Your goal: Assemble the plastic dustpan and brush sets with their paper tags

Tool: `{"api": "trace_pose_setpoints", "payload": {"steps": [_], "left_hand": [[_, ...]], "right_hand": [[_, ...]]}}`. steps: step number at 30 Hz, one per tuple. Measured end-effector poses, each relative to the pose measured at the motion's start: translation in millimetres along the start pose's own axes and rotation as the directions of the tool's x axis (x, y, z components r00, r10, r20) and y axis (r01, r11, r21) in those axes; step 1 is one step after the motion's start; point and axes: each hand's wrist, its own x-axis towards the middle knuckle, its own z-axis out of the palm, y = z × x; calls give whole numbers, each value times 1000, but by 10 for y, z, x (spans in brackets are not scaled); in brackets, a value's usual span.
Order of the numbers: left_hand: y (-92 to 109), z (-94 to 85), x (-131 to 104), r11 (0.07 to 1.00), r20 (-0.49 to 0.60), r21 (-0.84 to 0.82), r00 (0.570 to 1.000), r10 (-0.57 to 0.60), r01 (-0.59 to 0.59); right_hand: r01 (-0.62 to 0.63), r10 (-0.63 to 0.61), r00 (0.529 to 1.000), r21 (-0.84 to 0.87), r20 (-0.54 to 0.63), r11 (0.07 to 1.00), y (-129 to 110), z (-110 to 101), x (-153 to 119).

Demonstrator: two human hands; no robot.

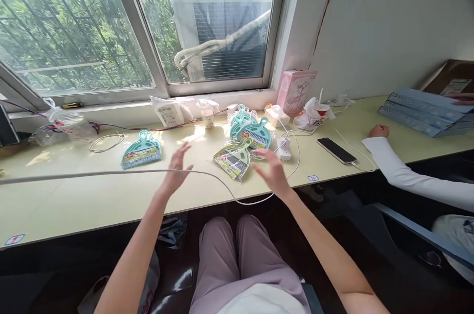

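Observation:
My left hand [177,171] hovers over the front of the table with its fingers apart and nothing in it. To its left lies a teal mini dustpan and brush set [142,151] in clear wrap. My right hand [272,172], fingers spread and holding nothing, is just right of a green wrapped dustpan and brush set [234,161]; whether a fingertip touches it I cannot tell. Behind the green set, several teal wrapped sets [255,132] overlap in a pile.
A white cable [207,173] crosses in front of my hands. Near my right hand are a power strip [283,149] and a phone [336,150]. A paper cup [207,117] and pink box [297,92] stand behind. Another person's sleeved arm [403,171] rests at right, near blue boxes [425,111].

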Motion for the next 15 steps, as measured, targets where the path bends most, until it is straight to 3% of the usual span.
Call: {"api": "trace_pose_setpoints", "payload": {"steps": [2,4,6,8,11,15], "left_hand": [[-28,378,228,996,108,-65,991,74,-67],[-75,774,433,992,211,-111,974,80,-58],[-134,1079,610,989,232,-150,972,40,-4],[-192,1251,742,972,164,-234,986,34,6],[-253,1347,808,940,148,-342,988,36,17],[-241,1477,686,900,147,-431,989,2,62]], "right_hand": [[39,-29,967,-35,252,999,3,368,73],[65,-14,890,-96,456,993,41,711,108],[38,12,914,-114,406,993,103,952,115],[-18,38,955,-69,295,997,177,1061,103],[-87,80,980,28,183,996,291,1044,48],[-78,61,989,126,137,989,418,978,-54]]}}
